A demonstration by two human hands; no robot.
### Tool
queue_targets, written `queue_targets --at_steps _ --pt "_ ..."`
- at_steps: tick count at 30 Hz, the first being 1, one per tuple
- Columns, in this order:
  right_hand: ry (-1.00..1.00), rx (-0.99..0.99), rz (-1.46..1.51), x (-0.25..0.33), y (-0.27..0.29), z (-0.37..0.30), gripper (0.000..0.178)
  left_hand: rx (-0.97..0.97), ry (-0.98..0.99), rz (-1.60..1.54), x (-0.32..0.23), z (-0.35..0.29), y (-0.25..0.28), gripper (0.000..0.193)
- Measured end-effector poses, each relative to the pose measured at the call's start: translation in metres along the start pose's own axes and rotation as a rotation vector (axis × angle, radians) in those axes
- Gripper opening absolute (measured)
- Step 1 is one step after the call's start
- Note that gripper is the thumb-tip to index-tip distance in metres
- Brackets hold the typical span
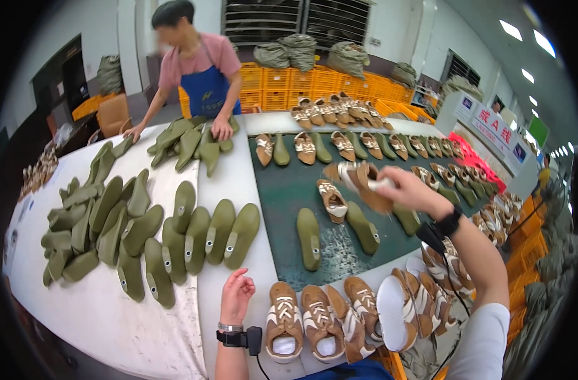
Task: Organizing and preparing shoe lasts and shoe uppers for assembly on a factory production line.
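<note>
My right hand [406,190] is closed on the heel end of a brown and white sneaker [349,174], raised over the green conveyor belt [282,234]. Below it on the belt lie another sneaker [332,200] and two olive-green shoe lasts [308,239], one on either side. My left hand [237,296] holds nothing; its fingers are loosely curled but apart. It is above the near white table edge, between a row of green lasts [241,235] and a finished-looking brown and white sneaker [284,322].
Piled green lasts [80,218] cover the white table at left. Several sneakers [365,304] line the near edge. Sneakers and lasts alternate in rows farther along the belt. A person in a blue apron [207,82] handles lasts across the table. Orange crates [276,79] stand behind.
</note>
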State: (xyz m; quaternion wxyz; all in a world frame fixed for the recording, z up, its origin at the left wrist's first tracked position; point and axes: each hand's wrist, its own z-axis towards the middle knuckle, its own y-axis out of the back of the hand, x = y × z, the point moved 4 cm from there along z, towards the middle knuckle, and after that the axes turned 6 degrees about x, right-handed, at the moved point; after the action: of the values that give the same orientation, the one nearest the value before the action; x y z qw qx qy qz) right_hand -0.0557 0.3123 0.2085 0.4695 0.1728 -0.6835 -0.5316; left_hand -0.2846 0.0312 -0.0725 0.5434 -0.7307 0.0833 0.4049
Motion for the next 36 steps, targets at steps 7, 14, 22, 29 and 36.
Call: queue_targets --at_steps 7,14,22,29,36 --pt "-0.108 -0.136 0.041 -0.087 -0.092 0.219 0.035 0.122 -0.004 -0.244 0.023 -0.003 0.009 0.032" --pt "-0.193 -0.435 -0.099 -0.128 -0.172 0.301 0.031 0.345 0.107 -0.321 0.015 -0.021 0.015 0.045" --pt "-0.218 -0.421 -0.16 -0.156 -0.2 0.323 0.037 0.426 0.022 -0.415 0.011 -0.022 0.007 0.048" --pt "-0.38 -0.15 0.104 -0.147 -0.171 0.285 0.037 0.409 0.063 -0.448 0.015 -0.018 0.012 0.048" --pt "-0.118 0.073 0.093 -0.018 -0.109 0.073 0.027 0.394 -0.006 -0.284 0.028 -0.007 0.017 0.052"
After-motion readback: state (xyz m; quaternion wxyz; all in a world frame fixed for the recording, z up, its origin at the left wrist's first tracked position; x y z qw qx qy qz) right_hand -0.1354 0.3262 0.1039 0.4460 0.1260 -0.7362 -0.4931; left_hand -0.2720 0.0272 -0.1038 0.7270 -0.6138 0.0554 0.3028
